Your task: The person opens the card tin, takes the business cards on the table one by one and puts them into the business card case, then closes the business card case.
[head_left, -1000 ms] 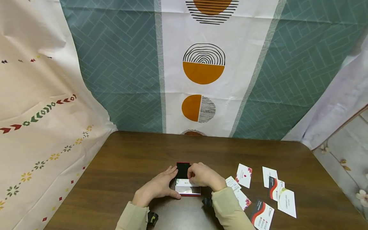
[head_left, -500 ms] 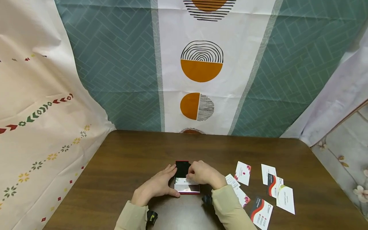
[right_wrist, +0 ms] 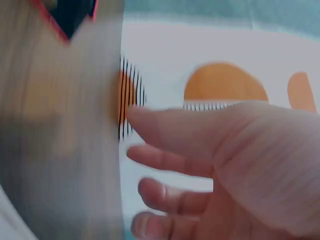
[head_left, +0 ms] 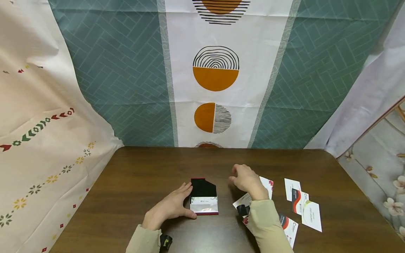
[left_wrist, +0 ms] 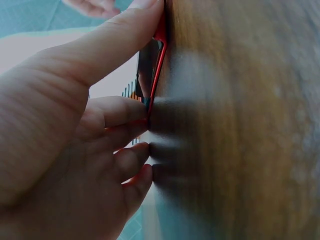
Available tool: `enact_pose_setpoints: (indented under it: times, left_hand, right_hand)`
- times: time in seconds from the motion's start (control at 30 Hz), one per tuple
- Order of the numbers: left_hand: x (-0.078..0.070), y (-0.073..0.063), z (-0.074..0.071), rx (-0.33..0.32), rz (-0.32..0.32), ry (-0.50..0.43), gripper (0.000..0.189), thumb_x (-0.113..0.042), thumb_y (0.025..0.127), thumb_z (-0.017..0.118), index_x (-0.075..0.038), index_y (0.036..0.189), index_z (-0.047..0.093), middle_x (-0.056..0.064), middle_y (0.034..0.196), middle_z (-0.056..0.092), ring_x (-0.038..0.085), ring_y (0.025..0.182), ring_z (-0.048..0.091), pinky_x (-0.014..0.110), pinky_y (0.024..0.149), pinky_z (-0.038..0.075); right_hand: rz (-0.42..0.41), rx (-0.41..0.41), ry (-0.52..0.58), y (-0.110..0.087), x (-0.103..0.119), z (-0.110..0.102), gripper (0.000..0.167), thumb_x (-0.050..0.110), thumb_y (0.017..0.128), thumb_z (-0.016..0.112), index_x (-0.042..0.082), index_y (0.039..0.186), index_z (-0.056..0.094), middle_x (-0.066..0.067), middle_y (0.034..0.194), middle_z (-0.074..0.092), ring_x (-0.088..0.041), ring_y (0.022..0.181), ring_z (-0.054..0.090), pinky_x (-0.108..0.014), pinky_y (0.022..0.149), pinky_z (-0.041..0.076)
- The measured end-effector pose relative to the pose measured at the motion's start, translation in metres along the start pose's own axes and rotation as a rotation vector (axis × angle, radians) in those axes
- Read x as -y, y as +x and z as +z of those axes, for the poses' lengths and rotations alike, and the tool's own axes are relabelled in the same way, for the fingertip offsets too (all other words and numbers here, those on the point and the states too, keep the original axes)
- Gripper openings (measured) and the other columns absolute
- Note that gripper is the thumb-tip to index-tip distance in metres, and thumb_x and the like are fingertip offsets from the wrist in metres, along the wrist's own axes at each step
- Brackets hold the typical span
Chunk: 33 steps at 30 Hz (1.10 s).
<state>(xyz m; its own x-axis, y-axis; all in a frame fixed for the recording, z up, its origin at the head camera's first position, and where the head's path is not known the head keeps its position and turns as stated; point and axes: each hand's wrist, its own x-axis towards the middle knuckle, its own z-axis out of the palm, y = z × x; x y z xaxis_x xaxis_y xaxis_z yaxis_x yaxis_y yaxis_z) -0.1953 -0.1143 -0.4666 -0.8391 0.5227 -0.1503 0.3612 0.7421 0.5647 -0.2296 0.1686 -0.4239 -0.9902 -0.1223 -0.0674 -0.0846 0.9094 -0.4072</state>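
Observation:
A black business card case (head_left: 204,189) with red edges lies open on the table. A white card (head_left: 204,200) with green print sits across its middle, above a shiny strip. My left hand (head_left: 172,207) holds the case's left side, thumb at the near corner and fingers along the edge. In the left wrist view, the thumb and fingers meet the case's red rim (left_wrist: 159,70). My right hand (head_left: 248,181) hovers to the right of the case, fingers loosely bent and nothing between them. Its forearm partly hides several white cards, one of them a tilted card (head_left: 243,201).
Right of my right arm lie more business cards: a white and red-black card (head_left: 290,228), a white card with a yellow-green curve (head_left: 311,216), a red-black card (head_left: 297,202) and a plain white one (head_left: 291,188). The wooden table (head_left: 152,161) ends at a patterned curtain (head_left: 126,88).
My right hand has left the card in the case and moved right and up, toward the loose cards. The left hand stays on the case. The head view has shifted slightly.

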Motion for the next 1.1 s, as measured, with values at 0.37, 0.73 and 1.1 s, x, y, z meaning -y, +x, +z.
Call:
enact_pose_setpoints:
  times: [0.37,0.73,1.1]
  left_hand:
    - [0.001,0.000,0.004,-0.001,0.014,0.003,0.102,-0.046,0.072,0.084,0.006,0.146,0.039,0.015,0.158,0.026,0.034,0.146,0.017,0.056,0.112,0.024]
    - [0.003,-0.001,0.001,-0.003,-0.001,-0.007,0.101,-0.045,0.073,0.084,0.004,0.148,0.038,0.013,0.159,0.025,0.033,0.147,0.016,0.056,0.112,0.024]
    - [0.002,-0.001,-0.001,-0.006,0.015,-0.016,0.101,-0.044,0.073,0.084,0.005,0.147,0.038,0.015,0.158,0.026,0.034,0.146,0.017,0.056,0.111,0.024]
  right_hand:
    - [0.375,-0.139,0.068,-0.026,-0.062,-0.020,0.065,0.032,0.088,0.070,-0.013,0.127,0.044,-0.040,0.123,0.036,-0.059,0.118,0.027,-0.080,0.088,0.018]
    - [0.455,-0.061,0.050,-0.042,-0.079,-0.007,0.075,0.042,0.087,0.069,-0.017,0.126,0.044,-0.043,0.121,0.034,-0.060,0.117,0.026,-0.077,0.083,0.021]
    - [0.459,-0.045,0.047,-0.040,-0.074,-0.005,0.066,0.035,0.087,0.067,-0.016,0.125,0.048,-0.041,0.120,0.037,-0.057,0.115,0.030,-0.078,0.083,0.019]
